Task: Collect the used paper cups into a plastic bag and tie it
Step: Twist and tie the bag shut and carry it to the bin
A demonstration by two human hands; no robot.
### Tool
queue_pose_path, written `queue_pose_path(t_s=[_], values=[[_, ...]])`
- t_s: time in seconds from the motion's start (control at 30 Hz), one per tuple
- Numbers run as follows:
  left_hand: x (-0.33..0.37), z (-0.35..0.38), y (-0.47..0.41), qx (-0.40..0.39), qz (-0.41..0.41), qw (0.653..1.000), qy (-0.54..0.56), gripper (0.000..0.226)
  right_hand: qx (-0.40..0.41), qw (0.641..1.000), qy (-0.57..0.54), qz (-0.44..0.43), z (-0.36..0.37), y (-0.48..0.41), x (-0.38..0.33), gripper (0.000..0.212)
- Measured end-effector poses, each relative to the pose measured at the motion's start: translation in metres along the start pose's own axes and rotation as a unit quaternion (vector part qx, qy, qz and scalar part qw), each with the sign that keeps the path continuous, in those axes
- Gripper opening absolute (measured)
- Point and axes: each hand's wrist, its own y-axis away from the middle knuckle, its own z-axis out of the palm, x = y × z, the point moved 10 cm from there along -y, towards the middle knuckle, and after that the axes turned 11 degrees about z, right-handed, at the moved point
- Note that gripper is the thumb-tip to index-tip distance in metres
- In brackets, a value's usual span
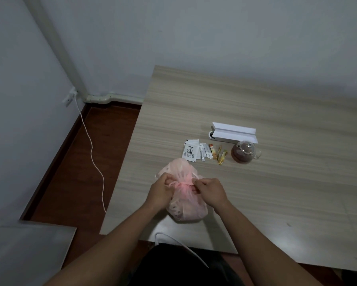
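**Desk:** What's in frame, biggest first?

**Operator:** From my remote feed, a pale wood-grain table (256,112) fills the right of the head view, set against a grey wall, with dark reddish floor (74,172) to its left and a white cable (91,149) trailing across that floor from a wall socket.

**Desk:** And the task item?

**Operator:** A translucent pink plastic bag (181,205) sits on the table near its front-left edge, bulging, with faint shapes inside that I cannot tell apart. Its neck is gathered into a reddish twist between the hands.

**Desk:** The hands?

**Operator:** The left hand (160,193) is closed, pinching the bag's twisted strand on its side. The right hand (209,191) is likewise closed on the opposite end. Both are touching the bag.

**Desk:** Anything smaller?

**Operator:** Farther back, well apart from the bag: a long white box (234,134) with its lid up, a glass teapot (243,152) of dark liquid just in front of it, a white tea sachet (191,151), then thin white and yellow stick packets (212,153) between sachet and teapot.
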Motion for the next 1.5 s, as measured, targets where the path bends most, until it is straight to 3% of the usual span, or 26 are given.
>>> queue_pose_path(t_s=[0.17,0.4,0.9,1.23,1.5], values=[[0.012,0.012,0.011,-0.05,0.066,0.994,-0.077,0.018,-0.047,0.997,-0.065,-0.002,-0.005,0.013,-0.007,0.027],[0.03,0.011,0.038,0.02,0.073,0.991,-0.114,0.013,-0.097,0.992,-0.051,-0.067,-0.017,0.027,-0.029,0.024],[0.052,-0.026,0.188,0.289,0.042,0.948,-0.123,0.019,-0.296,0.942,0.0,-0.156,0.027,0.096,-0.054,0.032],[0.019,-0.076,0.333,0.442,-0.039,0.895,-0.044,0.021,-0.386,0.88,0.12,-0.249,0.11,0.214,-0.077,0.033],[-0.034,-0.119,0.499,0.552,-0.072,0.83,0.046,0.012,-0.469,0.822,0.165,-0.279,0.214,0.353,-0.056,0.033]])
